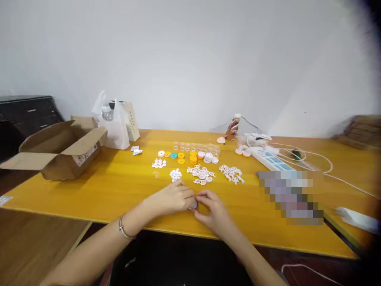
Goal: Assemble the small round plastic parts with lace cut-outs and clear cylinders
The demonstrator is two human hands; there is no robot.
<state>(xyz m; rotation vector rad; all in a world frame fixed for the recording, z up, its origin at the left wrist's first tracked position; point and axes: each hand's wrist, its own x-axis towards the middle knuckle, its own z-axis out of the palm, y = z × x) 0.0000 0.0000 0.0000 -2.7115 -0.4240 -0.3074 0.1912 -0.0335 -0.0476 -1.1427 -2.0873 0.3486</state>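
My left hand [174, 197] and my right hand [212, 210] meet near the front edge of the yellow wooden table [119, 186]. Both have their fingers pinched together on a small pale round piece [193, 204] between them. Just beyond my hands lie heaps of small white plastic parts [201, 174], with another heap of white parts [231, 173] to the right. Behind these sit yellow, teal and white discs [190, 156] and a row of small clear cups [193, 146]. A bracelet is on my left wrist.
An open cardboard box [58, 149] stands at the table's left end, with a white plastic bag [114, 127] behind it. At the back right are a power strip [269, 159] with white cables, and a brown bottle [232, 129]. A blurred patch covers something at right.
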